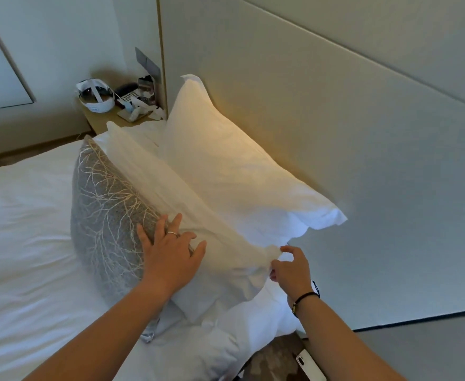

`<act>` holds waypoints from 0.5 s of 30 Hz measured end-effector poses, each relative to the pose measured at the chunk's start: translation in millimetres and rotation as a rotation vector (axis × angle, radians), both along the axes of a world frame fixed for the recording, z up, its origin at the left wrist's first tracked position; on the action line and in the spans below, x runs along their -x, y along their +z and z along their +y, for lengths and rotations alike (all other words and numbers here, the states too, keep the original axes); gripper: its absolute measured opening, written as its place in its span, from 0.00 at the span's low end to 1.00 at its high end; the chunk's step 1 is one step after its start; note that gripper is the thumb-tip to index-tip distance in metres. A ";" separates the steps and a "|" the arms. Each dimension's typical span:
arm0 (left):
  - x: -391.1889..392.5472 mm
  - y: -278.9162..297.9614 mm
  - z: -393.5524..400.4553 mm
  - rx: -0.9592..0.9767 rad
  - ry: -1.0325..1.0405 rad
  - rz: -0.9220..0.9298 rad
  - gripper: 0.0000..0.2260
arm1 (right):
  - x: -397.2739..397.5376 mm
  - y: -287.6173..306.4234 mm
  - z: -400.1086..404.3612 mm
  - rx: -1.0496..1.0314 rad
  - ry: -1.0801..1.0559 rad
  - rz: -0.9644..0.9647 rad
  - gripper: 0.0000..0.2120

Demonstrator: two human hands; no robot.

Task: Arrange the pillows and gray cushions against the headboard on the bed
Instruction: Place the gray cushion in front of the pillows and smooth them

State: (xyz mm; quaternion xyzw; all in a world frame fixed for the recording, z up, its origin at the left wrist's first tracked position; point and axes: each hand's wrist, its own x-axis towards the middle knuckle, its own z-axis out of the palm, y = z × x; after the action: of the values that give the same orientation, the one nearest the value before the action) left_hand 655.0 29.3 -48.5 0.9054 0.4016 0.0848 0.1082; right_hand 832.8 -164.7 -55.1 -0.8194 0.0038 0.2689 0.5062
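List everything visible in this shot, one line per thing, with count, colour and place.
Pillows: two, white, propped in a row in front of the headboard, the back one leaning on it.
Cushion: one, gray with a pale branch pattern, standing against the front pillow.
Headboard: one, beige panels, behind the pillows.
Bed: one, white sheets, left and foreground.
Nightstand: one, light wood, far side of the bed, holding a white headset, a phone keypad and small clutter.
Smartphone: one, white, bottom edge, by the carpet.
Left hand: ring on a finger, fingers spread flat across cushion and front pillow.
Right hand: dark wristband, pinching the front pillow's corner.
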 end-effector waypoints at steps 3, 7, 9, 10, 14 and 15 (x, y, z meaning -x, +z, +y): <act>0.7 1.4 -3.3 0.017 -0.004 0.015 0.24 | -0.1 -2.2 -6.5 -0.031 -0.015 0.039 0.14; 4.0 2.6 -6.9 0.044 -0.030 0.022 0.25 | 3.4 -3.0 0.7 0.016 0.097 0.099 0.22; 3.8 3.8 -6.8 0.049 -0.034 0.025 0.25 | 5.5 -5.1 9.5 0.090 0.137 0.038 0.25; 3.4 4.2 -6.3 0.047 -0.035 0.031 0.25 | 6.1 -6.3 12.9 0.113 0.128 0.007 0.23; 4.3 5.3 -6.1 0.036 -0.034 0.053 0.26 | 0.3 -10.5 12.7 0.180 0.093 -0.070 0.17; 4.8 5.6 -6.0 0.030 -0.033 0.057 0.26 | -2.3 -11.6 9.3 0.182 0.092 -0.081 0.17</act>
State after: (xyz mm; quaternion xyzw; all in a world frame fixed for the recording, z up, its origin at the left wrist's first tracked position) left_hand 650.1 23.4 -42.9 0.9122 0.3910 0.0513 0.1115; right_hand 835.1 -155.4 -66.7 -0.8715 -0.0302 0.2570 0.4166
